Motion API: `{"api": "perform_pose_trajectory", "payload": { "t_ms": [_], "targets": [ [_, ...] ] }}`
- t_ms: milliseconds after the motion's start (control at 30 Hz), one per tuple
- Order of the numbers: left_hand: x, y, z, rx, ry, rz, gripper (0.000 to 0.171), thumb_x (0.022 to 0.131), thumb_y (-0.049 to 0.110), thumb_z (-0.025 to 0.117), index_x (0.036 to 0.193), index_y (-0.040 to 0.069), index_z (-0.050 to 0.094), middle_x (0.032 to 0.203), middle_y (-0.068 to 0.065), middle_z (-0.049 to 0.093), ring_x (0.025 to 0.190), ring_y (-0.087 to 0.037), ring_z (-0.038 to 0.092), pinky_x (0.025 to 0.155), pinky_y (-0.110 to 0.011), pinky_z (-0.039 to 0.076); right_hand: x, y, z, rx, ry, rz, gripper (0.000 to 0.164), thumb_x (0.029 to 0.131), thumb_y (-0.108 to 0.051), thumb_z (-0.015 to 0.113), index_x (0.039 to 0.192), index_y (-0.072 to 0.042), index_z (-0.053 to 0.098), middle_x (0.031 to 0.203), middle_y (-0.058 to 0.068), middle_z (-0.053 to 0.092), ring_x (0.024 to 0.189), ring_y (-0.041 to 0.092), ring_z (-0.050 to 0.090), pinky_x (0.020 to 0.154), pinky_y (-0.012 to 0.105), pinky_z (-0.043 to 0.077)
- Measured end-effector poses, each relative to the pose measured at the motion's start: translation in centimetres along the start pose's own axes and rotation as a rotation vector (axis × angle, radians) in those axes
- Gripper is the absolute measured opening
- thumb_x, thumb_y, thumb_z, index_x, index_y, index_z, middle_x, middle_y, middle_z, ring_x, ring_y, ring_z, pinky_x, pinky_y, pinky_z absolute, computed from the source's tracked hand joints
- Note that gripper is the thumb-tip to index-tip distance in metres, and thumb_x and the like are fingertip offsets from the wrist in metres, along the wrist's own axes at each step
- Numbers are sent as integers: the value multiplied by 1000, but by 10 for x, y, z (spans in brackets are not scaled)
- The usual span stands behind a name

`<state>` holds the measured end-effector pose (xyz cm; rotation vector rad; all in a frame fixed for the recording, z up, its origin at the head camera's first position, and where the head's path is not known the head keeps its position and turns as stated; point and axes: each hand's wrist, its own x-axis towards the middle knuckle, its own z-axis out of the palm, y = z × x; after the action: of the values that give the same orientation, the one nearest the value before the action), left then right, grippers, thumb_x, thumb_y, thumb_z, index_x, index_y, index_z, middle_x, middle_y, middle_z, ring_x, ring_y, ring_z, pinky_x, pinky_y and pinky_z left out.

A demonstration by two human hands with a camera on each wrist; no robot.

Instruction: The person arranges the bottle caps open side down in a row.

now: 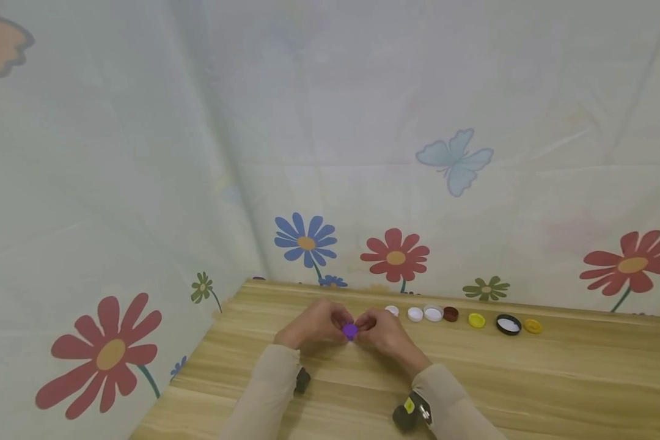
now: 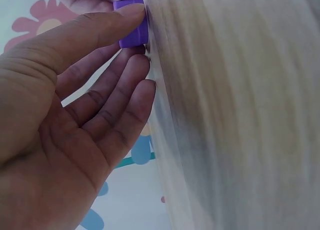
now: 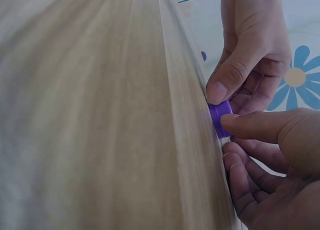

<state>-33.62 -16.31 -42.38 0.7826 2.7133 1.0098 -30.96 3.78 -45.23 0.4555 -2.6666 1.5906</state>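
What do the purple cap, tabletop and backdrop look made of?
Purple cap: likely molded plastic, satin; even color, ridged side.
Tabletop: wood or wood-look laminate, low sheen; streaky grain, can't tell which.
Backdrop: flexible sheet, perhaps fabric or vinyl, mostly matte; soft folds and creases, flower print.

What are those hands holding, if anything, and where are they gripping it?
The left hand and right hand both hold a purple cap by its outer side, with their fingertips.

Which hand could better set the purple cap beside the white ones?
Probably the right hand: like the left hand, it pinches the purple cap, but it is nearer the white caps.
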Motion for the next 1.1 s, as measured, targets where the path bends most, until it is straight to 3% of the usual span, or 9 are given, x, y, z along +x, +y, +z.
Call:
{"api": "perform_pose_trajectory", "payload": {
  "t_ms": [267, 533, 700, 833, 1100],
  "targets": [
    [-1, 0, -3, 1, -8, -7, 27, 81, -1, 91, 105, 3, 80, 92, 0, 76, 85, -13, 70, 83, -30, 59, 2, 0, -2, -12, -41, -30, 19, 82, 2, 83, 99, 0, 76, 85, 2, 70, 81, 16, 64, 76, 32, 57],
    [-2, 2, -7, -56, 12, -36, 33, 87, 18, 90, 115, 5, 78, 107, -4, 78, 100, -18, 71, 95, -42, 57, 6, 3, -16, -19, -119, -101, 21, 87, -1, 79, 108, 3, 74, 91, 4, 72, 86, 19, 66, 80, 35, 59],
    [3, 6, -7, -60, 69, -27, 38, 90, 23, 87, 121, 5, 77, 115, -7, 76, 108, -23, 70, 98, -43, 56, 5, -1, -25, -60, -80, -114, 22, 92, -8, 80, 112, 1, 75, 94, 3, 73, 89, 18, 67, 80, 37, 59],
    [10, 12, -7, -45, 113, 1, 40, 91, 21, 86, 124, 2, 75, 119, -11, 75, 112, -28, 69, 98, -44, 56, 3, -6, -35, -99, -15, -131, 23, 92, -7, 81, 112, 3, 74, 99, 5, 74, 94, 23, 70, 87, 43, 59],
    [22, 22, -2, -33, 213, 51, 38, 92, 17, 84, 126, 3, 74, 121, -15, 75, 113, -30, 69, 99, -44, 56, 6, -3, -53, -213, 114, -175, 21, 94, -4, 79, 113, 3, 74, 100, 8, 75, 95, 26, 71, 89, 45, 59]
  ]
}}
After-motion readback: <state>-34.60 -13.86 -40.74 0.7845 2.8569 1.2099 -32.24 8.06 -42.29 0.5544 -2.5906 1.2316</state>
